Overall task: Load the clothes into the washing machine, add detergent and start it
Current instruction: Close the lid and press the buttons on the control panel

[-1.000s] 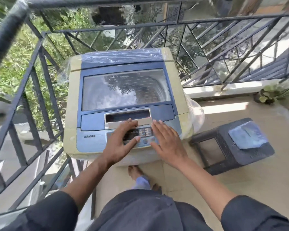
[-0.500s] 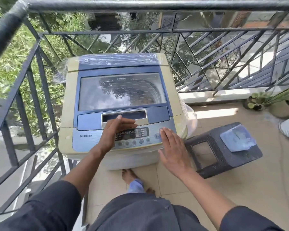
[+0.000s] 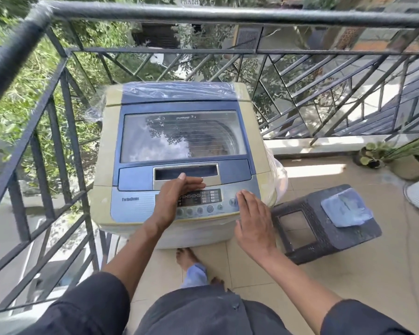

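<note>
Washing machine [image 3: 179,151] is stationed in the railing [image 3: 58,97] corner, lid closed. Left hand [image 3: 172,199] is laid over its control panel [image 3: 201,201], fingers straight, grasping nothing. Right hand [image 3: 254,223] is held at the panel's right end, fingers extended, likewise grasping nothing.

The washing machine [image 3: 179,160] is set in the balcony corner, with the railing [image 3: 203,18] behind it and along its left side. Its lid [image 3: 183,136] lies closed on top; the control panel [image 3: 198,201] runs along the near edge. The left hand [image 3: 174,199] is held over the panel's middle, the right hand [image 3: 254,218] over its right end. A stool [image 3: 324,223] is placed on the floor to the machine's right, with a folded cloth [image 3: 346,207] on it. Potted plants [image 3: 397,155] are seen behind the stool, by the railing.
</note>
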A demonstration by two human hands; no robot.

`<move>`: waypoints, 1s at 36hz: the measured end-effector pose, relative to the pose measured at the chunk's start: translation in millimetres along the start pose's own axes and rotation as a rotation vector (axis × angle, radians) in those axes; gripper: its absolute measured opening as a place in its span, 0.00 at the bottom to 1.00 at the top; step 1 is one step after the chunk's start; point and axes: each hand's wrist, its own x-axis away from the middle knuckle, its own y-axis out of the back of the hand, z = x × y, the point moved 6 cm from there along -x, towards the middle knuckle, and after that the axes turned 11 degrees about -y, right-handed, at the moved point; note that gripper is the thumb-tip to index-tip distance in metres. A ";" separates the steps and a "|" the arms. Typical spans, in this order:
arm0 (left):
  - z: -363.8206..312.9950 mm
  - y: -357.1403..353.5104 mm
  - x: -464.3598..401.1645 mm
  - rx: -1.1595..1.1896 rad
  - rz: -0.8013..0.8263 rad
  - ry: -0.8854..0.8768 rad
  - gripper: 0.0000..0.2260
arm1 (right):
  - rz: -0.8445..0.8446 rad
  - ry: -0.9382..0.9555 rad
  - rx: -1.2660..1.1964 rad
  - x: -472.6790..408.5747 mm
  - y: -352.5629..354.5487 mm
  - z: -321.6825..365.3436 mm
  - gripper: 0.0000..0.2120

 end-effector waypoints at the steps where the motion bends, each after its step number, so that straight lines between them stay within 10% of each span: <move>1: -0.1 0.1 -0.6 -0.006 0.000 0.000 0.33 | -0.006 0.000 0.001 0.2 0.4 1.0 0.36; 36: 7.7 -0.4 -1.6 -0.070 0.028 0.063 0.35 | 0.060 0.001 -0.013 5.3 -7.7 -1.2 0.39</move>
